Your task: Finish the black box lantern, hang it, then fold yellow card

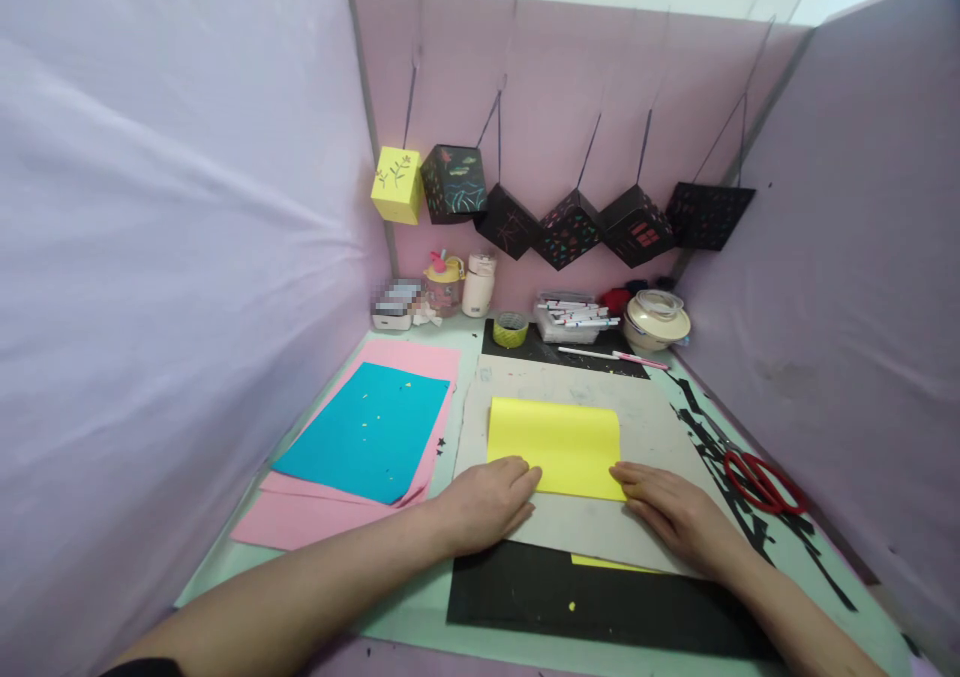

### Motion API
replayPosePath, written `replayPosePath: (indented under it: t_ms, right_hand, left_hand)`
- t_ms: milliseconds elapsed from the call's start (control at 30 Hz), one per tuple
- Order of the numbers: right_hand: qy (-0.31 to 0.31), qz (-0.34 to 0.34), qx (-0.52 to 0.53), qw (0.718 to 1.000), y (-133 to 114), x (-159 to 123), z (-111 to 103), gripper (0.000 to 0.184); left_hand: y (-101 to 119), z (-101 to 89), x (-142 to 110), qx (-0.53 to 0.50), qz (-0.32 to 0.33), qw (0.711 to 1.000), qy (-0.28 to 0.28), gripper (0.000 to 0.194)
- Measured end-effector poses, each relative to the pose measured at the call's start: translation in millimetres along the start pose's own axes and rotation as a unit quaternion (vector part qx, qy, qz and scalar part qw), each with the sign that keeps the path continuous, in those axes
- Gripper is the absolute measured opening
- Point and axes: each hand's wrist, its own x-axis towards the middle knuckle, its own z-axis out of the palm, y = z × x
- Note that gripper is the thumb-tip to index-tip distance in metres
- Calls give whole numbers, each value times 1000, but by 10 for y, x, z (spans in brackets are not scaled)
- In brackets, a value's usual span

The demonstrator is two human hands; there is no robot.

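Note:
A folded yellow sheet of paper lies on a grey board in the middle of the desk. My left hand rests flat at the sheet's near left corner, fingers together and pressing down on it. My right hand lies flat at the near right corner, fingertips on the paper's edge. Neither hand grips anything. A yellow strip peeks out from under the board's near edge.
A blue sheet on pink sheets lies to the left. Black paper lies near me. Red scissors and black scraps sit at right. Tape roll, marker box, bowl and cups stand at back. Paper lanterns hang on the pink wall.

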Motion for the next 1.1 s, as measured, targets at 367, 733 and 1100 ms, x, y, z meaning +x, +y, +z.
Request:
replayPosePath:
  t_ms: [367,733,1100]
  right_hand:
    - [-6,12,1,1000,-2,-15,13,19]
    - [-21,21,-7,1000,-53,25,-37,19]
    - [-4,-32,-69,997,-503,804,-53,38]
  left_hand:
    - [189,-80,4,16,-37,997,-68,86]
    - [113,47,-51,-52,-35,997,-43,88]
    - [132,-32,-44,-56,-35,996,-65,87]
